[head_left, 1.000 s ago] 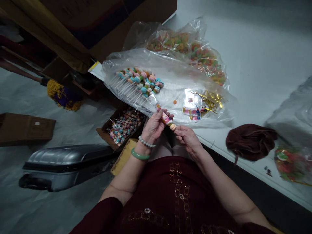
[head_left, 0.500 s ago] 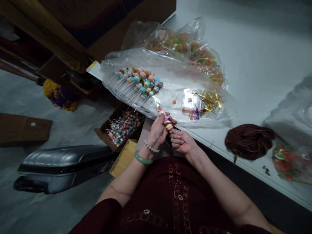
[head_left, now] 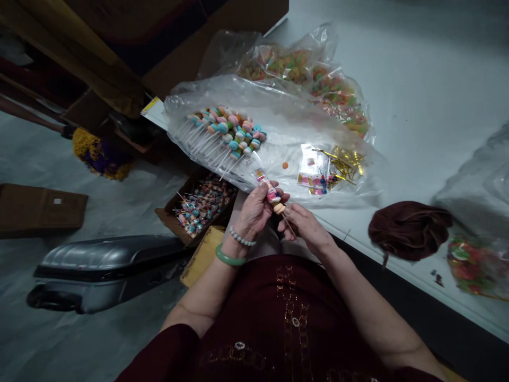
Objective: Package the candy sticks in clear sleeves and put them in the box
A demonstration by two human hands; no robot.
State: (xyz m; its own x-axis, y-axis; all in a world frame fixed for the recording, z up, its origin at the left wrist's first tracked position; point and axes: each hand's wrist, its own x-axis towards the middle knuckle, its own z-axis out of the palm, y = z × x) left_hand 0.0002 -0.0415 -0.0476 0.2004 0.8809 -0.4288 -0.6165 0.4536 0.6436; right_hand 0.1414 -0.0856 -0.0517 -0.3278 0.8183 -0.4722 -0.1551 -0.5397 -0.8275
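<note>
Between my hands is a candy stick (head_left: pixel 279 208), its peach-coloured lower piece showing. A printed clear wrapper (head_left: pixel 260 174) covers its upper part and stretches up over the table edge. My left hand (head_left: pixel 254 211), closed, pinches the wrapper and candy between thumb and fingers. From the right, my right hand (head_left: pixel 305 224) closes its fingertips round the thin stick just below the candy. Beyond my hands, several coloured candy sticks (head_left: pixel 233 130) lie in a row on a clear plastic sheet (head_left: pixel 274 116). To their right are printed wrappers (head_left: pixel 312 167) and gold twist ties (head_left: pixel 345 164).
Bags of gummy candy (head_left: pixel 290 66) lie at the back of the white table (head_left: pixel 417 95). A brown cloth bag (head_left: pixel 409 229) sits at the right. Below the table edge stands a carton of wrapped candy sticks (head_left: pixel 169 225), near a grey suitcase (head_left: pixel 107 254).
My right hand has turned and shifted its grip onto the stick below the candy, and the stick now shows. More of the wrapper shows above my left hand.
</note>
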